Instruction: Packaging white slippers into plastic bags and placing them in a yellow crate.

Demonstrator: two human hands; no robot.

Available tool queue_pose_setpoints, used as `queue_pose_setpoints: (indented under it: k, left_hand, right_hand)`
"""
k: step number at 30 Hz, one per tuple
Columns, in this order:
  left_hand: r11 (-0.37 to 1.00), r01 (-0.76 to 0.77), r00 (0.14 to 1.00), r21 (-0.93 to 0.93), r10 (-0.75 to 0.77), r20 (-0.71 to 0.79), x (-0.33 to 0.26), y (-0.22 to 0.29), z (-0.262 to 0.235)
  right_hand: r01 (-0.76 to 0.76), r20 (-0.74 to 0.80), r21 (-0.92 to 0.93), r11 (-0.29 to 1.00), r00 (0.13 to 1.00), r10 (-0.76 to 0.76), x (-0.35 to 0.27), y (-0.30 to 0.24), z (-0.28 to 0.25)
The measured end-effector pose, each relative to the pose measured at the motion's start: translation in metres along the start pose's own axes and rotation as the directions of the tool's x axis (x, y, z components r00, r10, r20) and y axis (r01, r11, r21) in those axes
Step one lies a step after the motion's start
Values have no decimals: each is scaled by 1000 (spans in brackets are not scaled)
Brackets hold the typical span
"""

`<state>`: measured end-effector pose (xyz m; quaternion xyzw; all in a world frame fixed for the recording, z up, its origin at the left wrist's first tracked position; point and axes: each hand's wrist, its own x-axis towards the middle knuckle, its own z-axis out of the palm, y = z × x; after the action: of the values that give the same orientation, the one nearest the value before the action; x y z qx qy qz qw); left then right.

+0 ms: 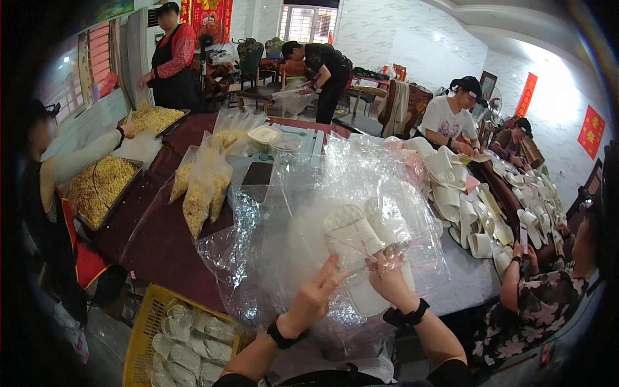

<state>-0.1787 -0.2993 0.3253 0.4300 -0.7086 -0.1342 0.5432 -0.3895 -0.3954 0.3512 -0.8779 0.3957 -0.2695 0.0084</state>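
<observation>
My right hand grips a pair of white slippers that sit inside a clear plastic bag, soles facing up. My left hand is beside them with its fingers spread, touching the bag's lower part. Both wrists wear black bands. The bag lies among a heap of clear plastic bags that covers the table in front of me.
A yellow crate of bagged slippers stands at lower left. Bags of yellow snacks and metal trays of the same fill the dark red table. Loose white slippers pile up at right. Several people work around the tables.
</observation>
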Motion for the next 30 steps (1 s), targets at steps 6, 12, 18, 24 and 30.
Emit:
queue_pose_setpoints:
  k: [6,12,18,24,30]
  left_hand:
    - [997,-74,988,29,69,141,-10,9,1]
    - [694,235,841,680,-496,215,-50,-16,-13]
    - [818,139,877,559,-363,314,-8,-29,4]
    - [725,-279,726,629,-270,632,32,-102,42]
    - [793,-419,777,442,62,627,68,-55,29]
  right_hand:
    - [-18,-86,-75,997,996,12,-7,10,18]
    - [1,-139,35,999,990,4,-16,2,-5]
    - [-39,-65,124,992,997,47,-52,-15,-46]
    - [-81,-26,133,988,996,85,-80,-26,-61]
    - [-184,-71,39,982,980,186,-99,13,-21]
